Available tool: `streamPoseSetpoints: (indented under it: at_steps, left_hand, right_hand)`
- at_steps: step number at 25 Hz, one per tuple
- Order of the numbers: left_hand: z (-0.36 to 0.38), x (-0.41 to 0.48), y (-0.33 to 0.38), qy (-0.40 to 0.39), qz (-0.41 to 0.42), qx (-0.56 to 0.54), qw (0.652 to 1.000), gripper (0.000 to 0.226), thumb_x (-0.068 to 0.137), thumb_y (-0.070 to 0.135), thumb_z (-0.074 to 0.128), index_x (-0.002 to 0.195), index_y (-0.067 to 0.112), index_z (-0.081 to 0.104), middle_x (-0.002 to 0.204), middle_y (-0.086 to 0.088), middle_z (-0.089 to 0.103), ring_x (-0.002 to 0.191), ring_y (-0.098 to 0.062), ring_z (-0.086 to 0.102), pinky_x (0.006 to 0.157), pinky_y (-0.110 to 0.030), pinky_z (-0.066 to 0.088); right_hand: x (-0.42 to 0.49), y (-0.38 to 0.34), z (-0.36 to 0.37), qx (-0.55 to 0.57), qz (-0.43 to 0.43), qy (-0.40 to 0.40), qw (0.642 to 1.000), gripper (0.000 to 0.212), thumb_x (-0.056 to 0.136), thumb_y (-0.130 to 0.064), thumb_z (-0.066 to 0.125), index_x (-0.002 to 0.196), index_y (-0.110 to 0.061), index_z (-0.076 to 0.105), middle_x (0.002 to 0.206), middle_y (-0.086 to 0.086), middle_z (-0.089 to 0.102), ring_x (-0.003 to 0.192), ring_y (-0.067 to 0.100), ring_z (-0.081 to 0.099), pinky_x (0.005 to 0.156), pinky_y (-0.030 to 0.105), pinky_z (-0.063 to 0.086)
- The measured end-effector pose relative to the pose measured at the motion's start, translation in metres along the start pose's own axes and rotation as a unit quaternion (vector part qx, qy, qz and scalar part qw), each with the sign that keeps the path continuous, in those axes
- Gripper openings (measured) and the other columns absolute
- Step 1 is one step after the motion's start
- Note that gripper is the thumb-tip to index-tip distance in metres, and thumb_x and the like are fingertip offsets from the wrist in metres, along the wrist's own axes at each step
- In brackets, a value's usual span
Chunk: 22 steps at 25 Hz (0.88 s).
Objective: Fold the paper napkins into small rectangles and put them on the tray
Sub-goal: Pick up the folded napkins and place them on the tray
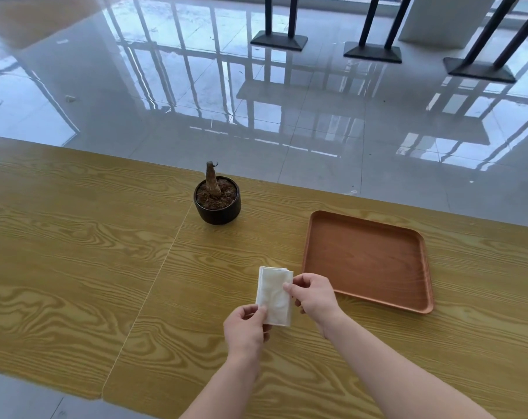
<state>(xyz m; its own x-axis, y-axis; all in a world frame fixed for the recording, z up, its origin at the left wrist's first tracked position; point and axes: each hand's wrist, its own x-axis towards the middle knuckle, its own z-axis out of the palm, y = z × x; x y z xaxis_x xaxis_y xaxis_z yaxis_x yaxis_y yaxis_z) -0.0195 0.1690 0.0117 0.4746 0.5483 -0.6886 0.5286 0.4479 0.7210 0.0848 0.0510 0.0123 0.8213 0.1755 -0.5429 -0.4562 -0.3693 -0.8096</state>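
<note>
A white paper napkin (274, 293), folded into a narrow rectangle, lies on the wooden table (75, 252) in front of me. My left hand (245, 328) pinches its near left corner. My right hand (312, 294) pinches its right edge near the far end. The brown wooden tray (366, 287) sits just to the right of my right hand, and nothing lies on it.
A small black pot (217, 207) with a bare stump stands behind the napkin, near the table's far edge. A seam (153, 285) runs across the tabletop on the left. Beyond the table, a glossy tiled floor and black table bases (279, 40).
</note>
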Motion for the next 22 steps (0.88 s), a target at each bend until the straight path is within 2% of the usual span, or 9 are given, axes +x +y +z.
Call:
streamPoseSetpoints:
  at_steps: [4,6,10,16,22]
  left_hand:
    - [0.009,0.019,0.006,0.046,0.023,0.071,0.996,0.002,0.083,0.016,0.074,0.082,0.015,0.072,0.082,-0.005,0.076,0.077,-0.024,0.072,0.073,-0.041,0.06]
    - [0.013,0.023,0.01,0.061,0.037,0.12,0.99,0.004,0.082,0.02,0.074,0.079,0.021,0.071,0.08,0.002,0.075,0.074,-0.016,0.07,0.069,-0.034,0.057]
    - [0.017,0.029,0.013,0.079,0.04,0.165,0.982,0.006,0.082,0.023,0.074,0.078,0.025,0.07,0.078,0.009,0.072,0.072,-0.007,0.067,0.06,-0.023,0.047]
    - [0.016,0.033,0.009,0.083,0.039,0.175,0.98,0.007,0.081,0.022,0.075,0.076,0.024,0.071,0.075,0.008,0.072,0.072,-0.01,0.068,0.066,-0.029,0.053]
    - [0.015,0.032,0.005,0.095,0.032,0.203,0.974,0.008,0.08,0.026,0.074,0.075,0.028,0.069,0.076,0.011,0.071,0.071,-0.007,0.066,0.06,-0.027,0.048]
  right_hand:
    - [0.023,-0.004,0.006,-0.135,-0.024,0.025,0.99,0.012,0.084,-0.026,0.076,0.077,-0.018,0.071,0.074,-0.004,0.071,0.065,0.014,0.06,0.068,0.039,0.053]
    - [0.031,-0.004,0.007,-0.203,-0.035,0.036,0.978,0.013,0.085,-0.03,0.074,0.078,-0.02,0.07,0.077,-0.005,0.072,0.072,0.015,0.063,0.073,0.039,0.054]
    - [0.041,-0.006,0.008,-0.233,-0.038,0.043,0.971,0.012,0.085,-0.033,0.074,0.081,-0.022,0.07,0.079,-0.008,0.071,0.076,0.014,0.065,0.075,0.038,0.056]
    - [0.044,-0.011,0.013,-0.294,-0.055,0.046,0.953,0.014,0.083,-0.042,0.072,0.083,-0.029,0.068,0.078,-0.013,0.069,0.075,0.008,0.064,0.072,0.036,0.057]
    - [0.042,-0.01,0.01,-0.362,-0.065,0.049,0.929,0.016,0.083,-0.045,0.07,0.087,-0.03,0.065,0.081,-0.011,0.07,0.079,0.014,0.066,0.073,0.037,0.058]
